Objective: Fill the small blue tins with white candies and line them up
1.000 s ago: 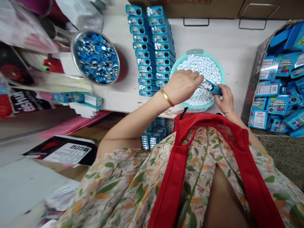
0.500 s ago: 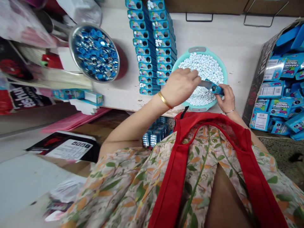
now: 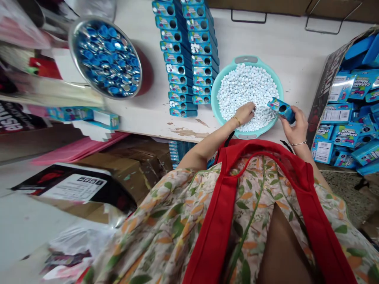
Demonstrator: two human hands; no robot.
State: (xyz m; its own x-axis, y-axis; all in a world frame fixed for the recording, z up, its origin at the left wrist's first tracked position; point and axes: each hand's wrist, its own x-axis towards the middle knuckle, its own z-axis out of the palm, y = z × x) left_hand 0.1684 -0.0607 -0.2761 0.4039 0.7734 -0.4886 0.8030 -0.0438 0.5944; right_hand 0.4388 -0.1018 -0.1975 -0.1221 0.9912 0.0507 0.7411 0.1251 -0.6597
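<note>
A turquoise basin (image 3: 217, 103) holds a heap of small pale candies (image 3: 247, 85). My left hand (image 3: 245, 113), with a gold bangle at its wrist, reaches into the near part of the heap. Its fingers are curled together among the candies, and their tips are hidden. Over the basin's right rim, my right hand (image 3: 297, 127) grips a small blue printed box (image 3: 282, 109) between thumb and fingers. The box is tilted, and a dark round hole shows in its face.
Two rows of blue boxes (image 3: 177, 59) stand left of the basin, some with candies on top. Farther left is a steel bowl (image 3: 137, 85) of blue and silver caps. At the right, a carton (image 3: 322, 86) holds more blue boxes. Metal handles (image 3: 248, 21) stick out at the back.
My left hand has left the box and come down into the candies. With the box, my right hand has shifted right and slightly toward me. The view has also moved a little.
</note>
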